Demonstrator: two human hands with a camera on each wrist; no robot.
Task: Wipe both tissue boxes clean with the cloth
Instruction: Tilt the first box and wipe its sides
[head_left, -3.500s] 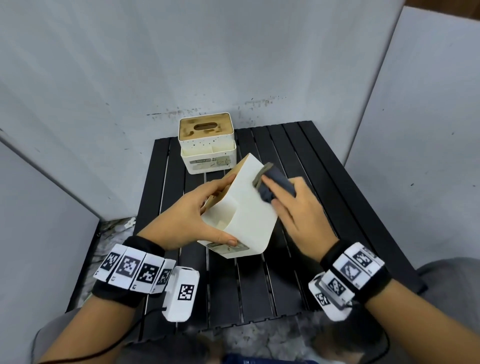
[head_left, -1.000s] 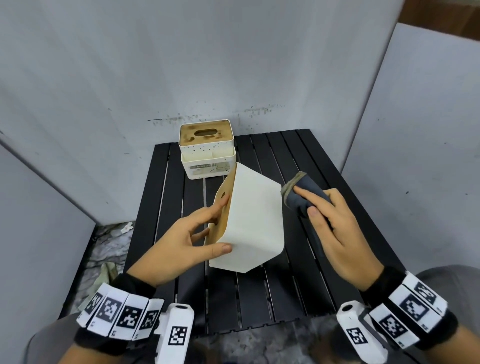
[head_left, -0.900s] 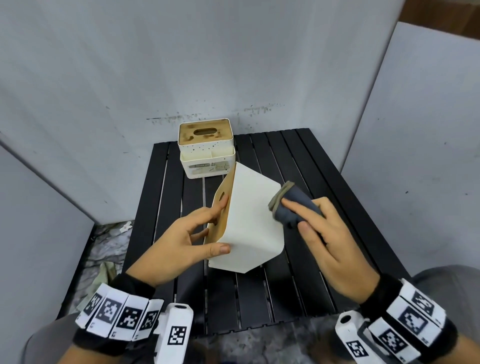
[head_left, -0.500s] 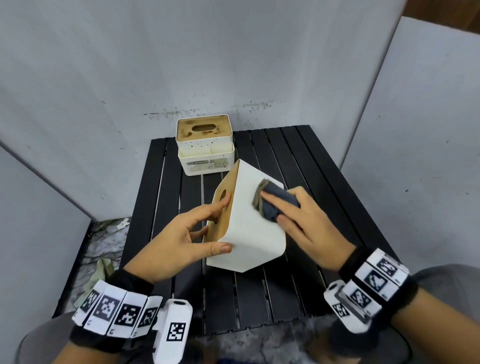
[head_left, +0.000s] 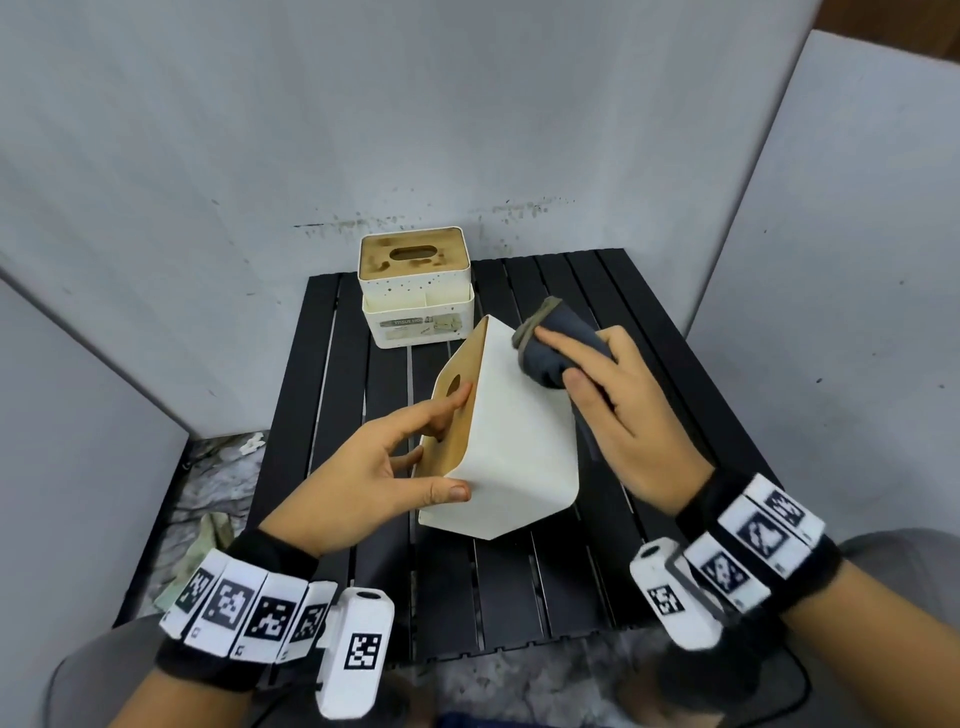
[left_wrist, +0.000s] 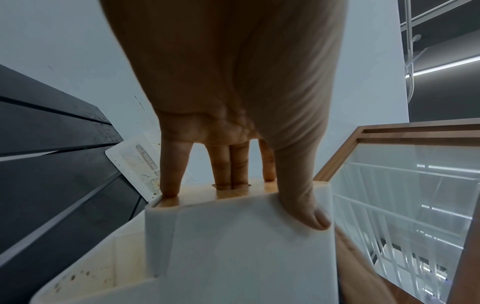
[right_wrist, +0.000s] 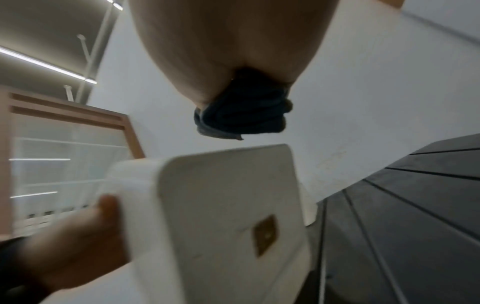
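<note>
Soft, even light fills the head view, with faint shadows and straight edges bowed toward the corners. Ceiling strip lights (right_wrist: 46, 63) glow behind the right grip (right_wrist: 233, 61), whose view smears with motion blur. The left grip (left_wrist: 233, 102) looms dim, backlit, unsharp up close.

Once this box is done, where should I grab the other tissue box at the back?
Probably grip the tissue box across its two plain side walls, coming from above. It stands upright on the table, and the front pockets and slotted wooden lid offer poorer purchase.
</note>
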